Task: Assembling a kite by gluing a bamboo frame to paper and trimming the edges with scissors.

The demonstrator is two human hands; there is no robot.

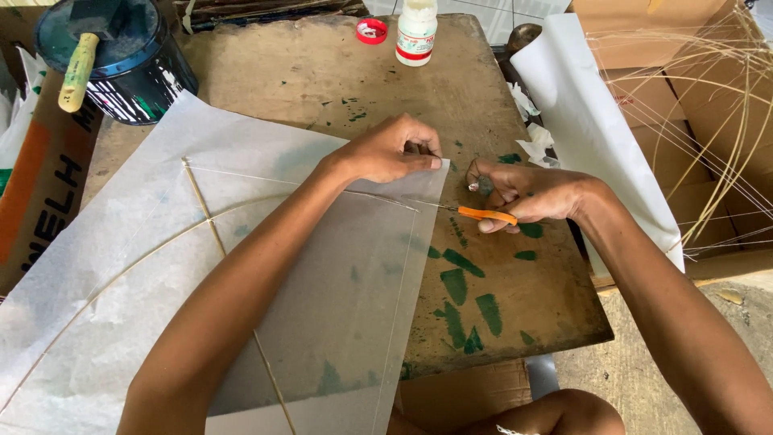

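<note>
Two hands worked over one sheet of thin translucent paper [145, 266] spread on a worn brown surface [515, 282] flecked with green paint. The left hand [386, 151], at 12 o'clock of the sheet's upper corner, had its fingers pinched shut on the paper's edge, pressing it flat. The right hand [527, 196], at 3 o'clock from the left, had its fingers curled closed round one pair of orange-handled scissors [471, 213], whose slim metal blades pointed toward 9 o'clock and met the paper's corner; how far the blades stood apart could not be told.

Under the paper lay two thin pale sticks [211, 229]: one straight, one bowed into a long arc, with a fine taut thread running to the corner.

At 12 o'clock on the surface stood one white plastic bottle [416, 31] with one red cap [371, 31] just beside it. At 10 o'clock sat one round dark tin [133, 68], a wooden-handled tool [79, 71] resting on its lid. At 2 o'clock one roll of white paper [596, 137] leaned beside cardboard boxes [668, 89] and a bundle of loose thin strips [725, 121]. The surface's right edge, at 3 o'clock, lay near the right wrist; bare board remained toward 5 o'clock.
</note>
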